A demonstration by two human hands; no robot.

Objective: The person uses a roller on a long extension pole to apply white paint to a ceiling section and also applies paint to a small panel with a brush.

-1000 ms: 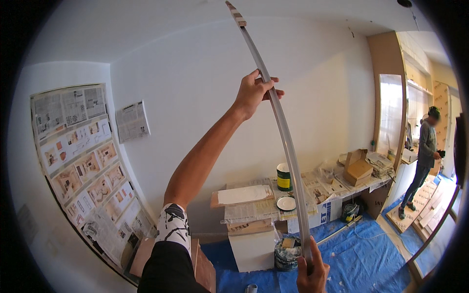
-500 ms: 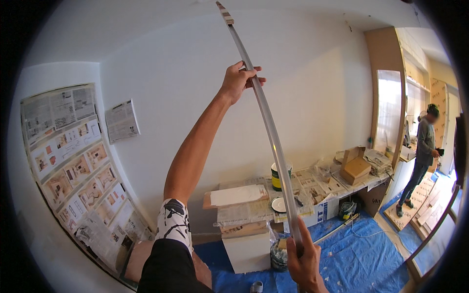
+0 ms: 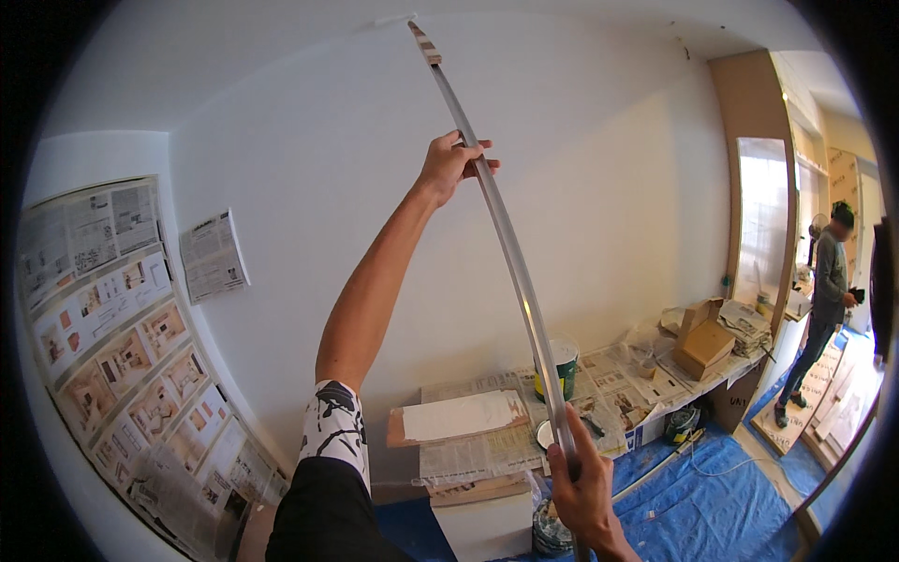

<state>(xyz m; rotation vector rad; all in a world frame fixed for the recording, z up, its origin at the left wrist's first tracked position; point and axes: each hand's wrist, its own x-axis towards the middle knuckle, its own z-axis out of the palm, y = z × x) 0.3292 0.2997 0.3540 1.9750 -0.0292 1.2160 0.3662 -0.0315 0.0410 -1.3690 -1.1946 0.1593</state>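
A long grey metal pole [image 3: 510, 248] slants up in front of me and seems bent by the lens. My left hand [image 3: 454, 169] is raised and closed around its upper part, thumb on the near side, fingertips showing past it. Lower down, my right hand [image 3: 585, 496] grips the pole near the bottom of the view, thumb along it. A striped, wood-coloured piece [image 3: 426, 44] is fixed to the pole's top end. Beyond that tip, a pale white roller-like shape [image 3: 395, 19] lies against the ceiling; its details are too faint to make out.
A newspaper-covered bench [image 3: 599, 375] runs along the white wall, with a paint can [image 3: 559, 370], a white-coated board [image 3: 459, 415] and a cardboard box [image 3: 702, 347]. Blue sheeting [image 3: 693, 496] covers the floor. Papered panels [image 3: 112, 347] stand left. Another person [image 3: 824, 290] stands far right.
The view has shifted, so the bench and wall sit lower. The pole's upper end and my left hand appear slightly lower, and the pale shape beyond the tip now shows. Both hands keep their grip.
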